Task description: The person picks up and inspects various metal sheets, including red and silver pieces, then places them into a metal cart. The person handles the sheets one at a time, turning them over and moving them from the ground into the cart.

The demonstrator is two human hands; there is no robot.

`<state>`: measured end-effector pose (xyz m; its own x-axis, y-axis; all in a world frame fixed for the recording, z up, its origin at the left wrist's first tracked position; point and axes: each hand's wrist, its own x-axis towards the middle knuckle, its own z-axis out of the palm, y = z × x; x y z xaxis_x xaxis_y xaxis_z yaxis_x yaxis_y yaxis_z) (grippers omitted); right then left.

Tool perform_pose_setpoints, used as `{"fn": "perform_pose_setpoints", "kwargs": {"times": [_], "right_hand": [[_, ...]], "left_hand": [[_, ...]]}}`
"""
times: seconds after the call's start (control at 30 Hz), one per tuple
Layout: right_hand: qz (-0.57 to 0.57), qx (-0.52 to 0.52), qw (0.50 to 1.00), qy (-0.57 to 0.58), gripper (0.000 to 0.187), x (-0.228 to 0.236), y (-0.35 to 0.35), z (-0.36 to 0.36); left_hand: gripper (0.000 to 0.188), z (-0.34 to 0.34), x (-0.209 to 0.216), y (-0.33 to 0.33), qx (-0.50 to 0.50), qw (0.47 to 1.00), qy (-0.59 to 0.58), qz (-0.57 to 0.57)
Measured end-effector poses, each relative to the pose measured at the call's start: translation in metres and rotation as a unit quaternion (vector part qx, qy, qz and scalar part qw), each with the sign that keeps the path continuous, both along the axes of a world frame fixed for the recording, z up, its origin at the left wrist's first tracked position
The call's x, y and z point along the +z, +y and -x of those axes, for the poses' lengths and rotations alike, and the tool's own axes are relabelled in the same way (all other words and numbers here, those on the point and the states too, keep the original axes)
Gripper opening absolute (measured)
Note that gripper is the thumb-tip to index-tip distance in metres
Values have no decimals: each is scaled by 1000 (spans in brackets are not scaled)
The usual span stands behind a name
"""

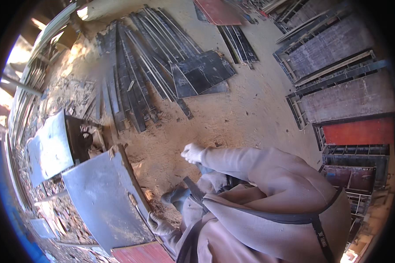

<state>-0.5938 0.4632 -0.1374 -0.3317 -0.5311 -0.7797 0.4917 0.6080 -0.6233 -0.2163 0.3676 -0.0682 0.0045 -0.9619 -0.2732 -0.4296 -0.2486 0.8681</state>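
Observation:
My left hand (160,224), in a pale glove, is at the near right edge of a saw-table-like bench (103,197) with a worn grey metal top. Its fingers look bent over the bench's edge. Just below that hand, a red panel (142,253) lies along the bench's near end. My right hand (192,153), also gloved, is held out in front of my body above the dusty floor. Its fingers are curled in, and I see nothing in them.
Long dark board strips (131,65) lie fanned across the floor ahead, with black panels (202,72) at their near end. A second metal-topped surface (50,147) stands at left, amid wood scraps (70,96). Framed panels (349,98) are stacked along the right.

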Motion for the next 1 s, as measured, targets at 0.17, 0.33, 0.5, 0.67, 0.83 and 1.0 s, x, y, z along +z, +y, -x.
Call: {"fn": "perform_pose_setpoints", "kwargs": {"times": [0.17, 0.33, 0.5, 0.67, 0.83, 1.0], "right_hand": [[-112, -198, 974, 6, 17, -26, 138, 117], [-166, -249, 954, 25, 17, -39, 198, 188], [-245, -207, 940, 114, 27, -53, 219, 211], [-357, -133, 912, 153, 32, -41, 197, 222], [-417, -186, 871, 180, 32, -41, 154, 242], [-434, -159, 875, 146, 29, -68, 137, 233]], "left_hand": [[32, 161, -5, -7, -224, 970, -24, -95], [50, 279, -99, -58, -381, 924, -28, -37], [63, 458, -208, -115, -447, 880, -105, -124], [68, 649, -334, -156, -496, 822, -224, -170], [74, 787, -466, -140, -514, 800, -184, -248], [81, 875, -600, -85, -537, 772, -153, -302]]}}
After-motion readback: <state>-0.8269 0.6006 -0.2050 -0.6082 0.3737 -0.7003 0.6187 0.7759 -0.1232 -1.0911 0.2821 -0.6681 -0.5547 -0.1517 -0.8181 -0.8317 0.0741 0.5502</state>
